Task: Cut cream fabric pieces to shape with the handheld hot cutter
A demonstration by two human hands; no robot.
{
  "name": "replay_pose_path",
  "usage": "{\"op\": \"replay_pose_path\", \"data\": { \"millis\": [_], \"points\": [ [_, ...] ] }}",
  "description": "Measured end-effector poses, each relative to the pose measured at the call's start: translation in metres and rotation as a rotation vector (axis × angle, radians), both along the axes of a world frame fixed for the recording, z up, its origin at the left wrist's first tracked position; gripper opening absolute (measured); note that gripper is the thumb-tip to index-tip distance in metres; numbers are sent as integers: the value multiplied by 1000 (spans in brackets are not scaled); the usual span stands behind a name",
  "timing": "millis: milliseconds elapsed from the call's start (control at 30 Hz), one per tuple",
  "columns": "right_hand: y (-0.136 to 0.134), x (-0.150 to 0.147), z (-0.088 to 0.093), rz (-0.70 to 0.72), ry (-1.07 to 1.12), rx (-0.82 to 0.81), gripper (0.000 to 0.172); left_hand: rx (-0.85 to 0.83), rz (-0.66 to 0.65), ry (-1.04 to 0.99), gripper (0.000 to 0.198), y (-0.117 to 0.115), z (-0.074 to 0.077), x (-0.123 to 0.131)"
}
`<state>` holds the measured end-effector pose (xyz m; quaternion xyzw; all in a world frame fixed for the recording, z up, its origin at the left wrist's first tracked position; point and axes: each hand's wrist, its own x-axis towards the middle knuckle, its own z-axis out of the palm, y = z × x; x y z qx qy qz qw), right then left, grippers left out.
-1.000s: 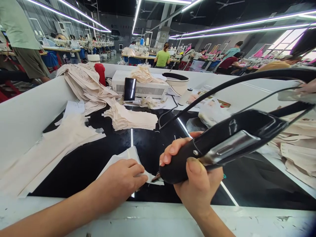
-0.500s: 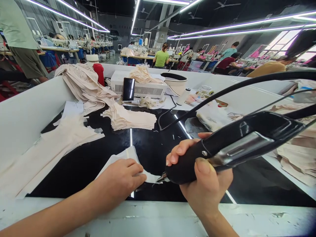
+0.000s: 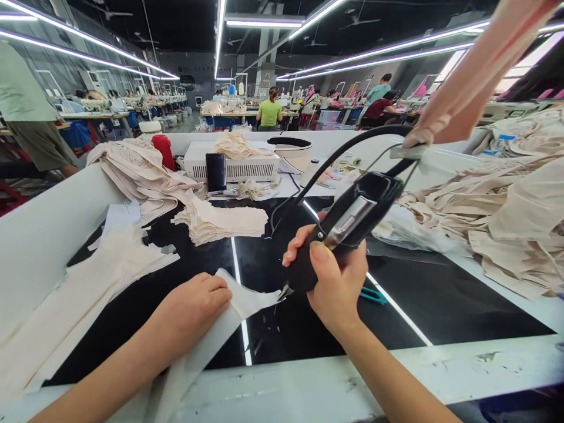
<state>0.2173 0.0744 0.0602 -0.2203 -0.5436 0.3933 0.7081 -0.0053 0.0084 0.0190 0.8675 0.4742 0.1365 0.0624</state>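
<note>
My right hand (image 3: 335,282) is closed round the handle of a black corded cutting tool (image 3: 348,223), whose small metal tip touches the edge of a white fabric strip (image 3: 247,302) on the black glossy worktop (image 3: 440,305). My left hand (image 3: 189,311) lies on that strip with the fingers curled, pressing it down to the left of the tip. The strip runs from the tip down towards the near white table edge (image 3: 308,382). The tool's black cable (image 3: 352,147) arcs up and to the right.
A stack of cream fabric pieces (image 3: 220,220) lies behind the hands, more cream cloth at left (image 3: 97,276) and piled at right (image 3: 506,211). A white box (image 3: 247,167), dark phone (image 3: 215,171), bowl (image 3: 291,150) and red bottle (image 3: 164,150) stand at the back. A teal item (image 3: 373,295) lies beside my right hand. People work at distant tables.
The view has risen and pulled back. The strip has been drawn towards the near edge under my left hand, and the tool now stands more upright.
</note>
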Motion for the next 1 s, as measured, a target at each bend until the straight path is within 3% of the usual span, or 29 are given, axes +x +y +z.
{"op": "replay_pose_path", "data": {
  "millis": [233,367,433,533,633,767,1000],
  "points": [
    [1,-5,0,20,12,-21,28,-193,80,126,16,-24,21,14],
    [-4,-12,0,68,27,-55,33,-148,70,229,16,-17,33,16],
    [-6,-15,0,78,33,-72,34,-83,-2,204,8,-6,36,17],
    [-8,-18,0,89,21,-92,32,-45,-197,46,20,12,36,20],
    [-10,-20,-1,64,1,-95,30,-134,-312,-28,30,25,32,21],
    [-12,-22,-1,75,-6,-76,27,-280,-311,-6,34,33,27,18],
    [-13,-30,3,96,4,-64,27,-334,-193,29,25,26,24,11]
  ]
}}
